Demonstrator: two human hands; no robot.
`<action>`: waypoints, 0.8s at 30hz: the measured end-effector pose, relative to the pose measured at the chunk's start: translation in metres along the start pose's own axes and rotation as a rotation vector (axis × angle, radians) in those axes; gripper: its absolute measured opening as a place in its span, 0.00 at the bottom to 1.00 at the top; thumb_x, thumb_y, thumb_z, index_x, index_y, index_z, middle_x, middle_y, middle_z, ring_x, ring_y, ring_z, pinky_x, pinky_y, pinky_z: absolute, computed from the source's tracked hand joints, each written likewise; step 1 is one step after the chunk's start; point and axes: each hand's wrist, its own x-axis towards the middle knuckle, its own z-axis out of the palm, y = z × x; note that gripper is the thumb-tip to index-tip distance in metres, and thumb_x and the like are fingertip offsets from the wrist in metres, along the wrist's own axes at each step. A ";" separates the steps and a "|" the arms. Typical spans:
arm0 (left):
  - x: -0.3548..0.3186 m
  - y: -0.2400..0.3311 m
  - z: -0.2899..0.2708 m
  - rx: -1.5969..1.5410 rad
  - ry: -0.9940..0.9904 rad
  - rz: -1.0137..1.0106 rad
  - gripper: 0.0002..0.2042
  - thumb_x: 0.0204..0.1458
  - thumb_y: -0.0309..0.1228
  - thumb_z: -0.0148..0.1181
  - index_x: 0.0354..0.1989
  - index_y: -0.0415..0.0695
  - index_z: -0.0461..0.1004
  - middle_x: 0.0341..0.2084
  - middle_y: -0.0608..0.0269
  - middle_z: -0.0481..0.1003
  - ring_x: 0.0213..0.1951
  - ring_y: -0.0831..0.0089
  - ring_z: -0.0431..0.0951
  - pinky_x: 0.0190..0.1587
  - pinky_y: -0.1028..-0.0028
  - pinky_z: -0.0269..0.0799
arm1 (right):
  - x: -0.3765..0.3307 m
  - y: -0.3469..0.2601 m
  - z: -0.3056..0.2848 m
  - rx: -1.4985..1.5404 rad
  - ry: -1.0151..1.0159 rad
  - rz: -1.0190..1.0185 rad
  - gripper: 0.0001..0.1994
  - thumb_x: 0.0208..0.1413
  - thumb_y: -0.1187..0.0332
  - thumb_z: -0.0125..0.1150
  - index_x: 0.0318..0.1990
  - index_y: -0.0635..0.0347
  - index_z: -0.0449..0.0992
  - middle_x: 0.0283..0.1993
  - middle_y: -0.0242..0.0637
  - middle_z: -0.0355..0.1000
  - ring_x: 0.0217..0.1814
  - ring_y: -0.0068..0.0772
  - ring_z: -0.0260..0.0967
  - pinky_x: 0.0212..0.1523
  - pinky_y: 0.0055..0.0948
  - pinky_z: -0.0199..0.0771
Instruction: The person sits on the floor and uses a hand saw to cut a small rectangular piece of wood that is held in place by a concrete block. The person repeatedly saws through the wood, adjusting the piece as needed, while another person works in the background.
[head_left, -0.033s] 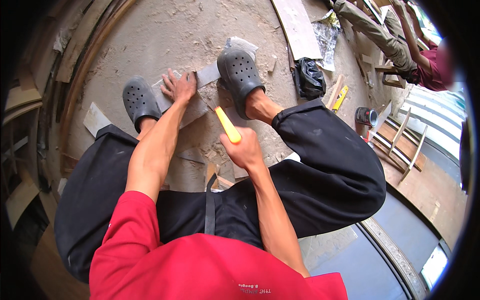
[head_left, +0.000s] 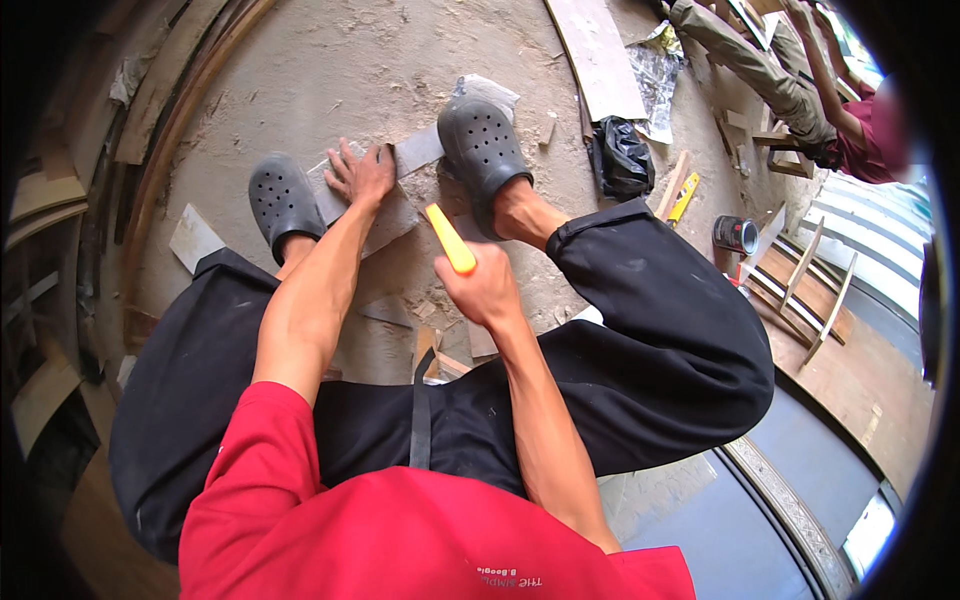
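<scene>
My right hand (head_left: pixel 484 287) is wrapped round the yellow handle of a hand tool (head_left: pixel 450 240). The tool points up and left toward a flat greyish board (head_left: pixel 388 226) on the ground between my feet; its working end is too thin and blurred to make out. My left hand (head_left: pixel 362 178) rests on that board with its fingers spread, its thumb side close to a grey strip (head_left: pixel 418 150). The strip runs from the board toward my right shoe (head_left: pixel 482 140). My left shoe (head_left: pixel 285 198) is beside the board's left end.
Long planks (head_left: pixel 165 100) line the left side. A pale board (head_left: pixel 597 60), a black plastic bag (head_left: pixel 622 158), a yellow level-like tool (head_left: pixel 682 200) and a tin can (head_left: pixel 735 234) lie to the right. Another person (head_left: pixel 855 120) is at the upper right, near wooden pieces.
My right hand and the yellow-handled tool have shifted slightly up and left, toward the board. The left hand has stayed in place on it.
</scene>
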 end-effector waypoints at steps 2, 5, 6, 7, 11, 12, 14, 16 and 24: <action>0.000 0.004 0.000 -0.021 -0.007 0.001 0.22 0.58 0.55 0.44 0.56 0.65 0.74 0.73 0.51 0.42 0.73 0.48 0.33 0.69 0.44 0.24 | 0.016 -0.008 0.002 -0.013 -0.026 0.016 0.16 0.48 0.61 0.58 0.23 0.68 0.74 0.20 0.56 0.69 0.24 0.58 0.71 0.29 0.45 0.70; -0.003 -0.001 -0.001 -0.015 -0.002 0.015 0.21 0.59 0.54 0.44 0.56 0.66 0.74 0.72 0.51 0.42 0.73 0.48 0.34 0.69 0.44 0.25 | 0.016 -0.003 -0.001 -0.044 -0.056 -0.008 0.15 0.47 0.61 0.59 0.23 0.68 0.74 0.20 0.55 0.69 0.24 0.57 0.72 0.30 0.44 0.71; -0.003 -0.002 -0.001 0.006 -0.009 0.006 0.20 0.58 0.53 0.45 0.56 0.67 0.74 0.72 0.52 0.43 0.73 0.48 0.34 0.69 0.44 0.25 | 0.013 -0.002 -0.002 -0.043 -0.059 -0.006 0.15 0.47 0.61 0.59 0.22 0.68 0.74 0.20 0.55 0.69 0.24 0.57 0.72 0.29 0.44 0.71; -0.002 -0.003 -0.002 0.007 -0.005 0.006 0.20 0.58 0.53 0.46 0.56 0.67 0.74 0.72 0.52 0.43 0.73 0.48 0.34 0.69 0.44 0.25 | 0.010 -0.002 -0.002 -0.041 -0.060 -0.003 0.15 0.47 0.61 0.60 0.22 0.67 0.74 0.20 0.55 0.69 0.24 0.57 0.72 0.29 0.44 0.72; 0.000 -0.005 0.003 0.017 -0.001 0.019 0.19 0.58 0.51 0.47 0.55 0.67 0.75 0.72 0.53 0.43 0.73 0.49 0.34 0.69 0.44 0.26 | -0.005 0.007 0.003 -0.062 -0.070 -0.038 0.15 0.47 0.63 0.61 0.22 0.68 0.72 0.18 0.53 0.67 0.20 0.54 0.68 0.26 0.41 0.68; 0.000 -0.006 0.005 0.023 0.000 0.021 0.19 0.57 0.51 0.48 0.55 0.67 0.75 0.72 0.54 0.43 0.73 0.49 0.34 0.69 0.44 0.26 | -0.008 0.005 0.003 -0.057 -0.067 -0.037 0.14 0.46 0.63 0.62 0.22 0.69 0.72 0.19 0.54 0.68 0.22 0.56 0.70 0.27 0.42 0.69; 0.001 -0.009 0.005 0.006 0.028 0.034 0.19 0.57 0.50 0.48 0.54 0.66 0.75 0.72 0.54 0.43 0.73 0.50 0.35 0.69 0.44 0.26 | -0.009 0.008 0.007 -0.059 -0.050 -0.052 0.14 0.45 0.61 0.62 0.22 0.65 0.74 0.20 0.53 0.70 0.24 0.57 0.71 0.29 0.44 0.71; 0.000 -0.006 0.008 0.023 0.028 0.029 0.18 0.57 0.50 0.49 0.55 0.67 0.75 0.72 0.55 0.44 0.73 0.50 0.35 0.69 0.44 0.27 | -0.010 0.014 0.009 -0.067 -0.046 -0.048 0.14 0.44 0.59 0.63 0.22 0.62 0.75 0.20 0.51 0.71 0.24 0.57 0.71 0.30 0.46 0.73; -0.001 -0.011 0.009 -0.188 0.265 0.122 0.20 0.57 0.48 0.51 0.53 0.53 0.77 0.62 0.51 0.64 0.67 0.55 0.56 0.67 0.55 0.46 | -0.016 0.019 0.010 -0.137 -0.045 -0.101 0.12 0.45 0.62 0.62 0.22 0.62 0.73 0.18 0.50 0.69 0.23 0.56 0.70 0.28 0.45 0.72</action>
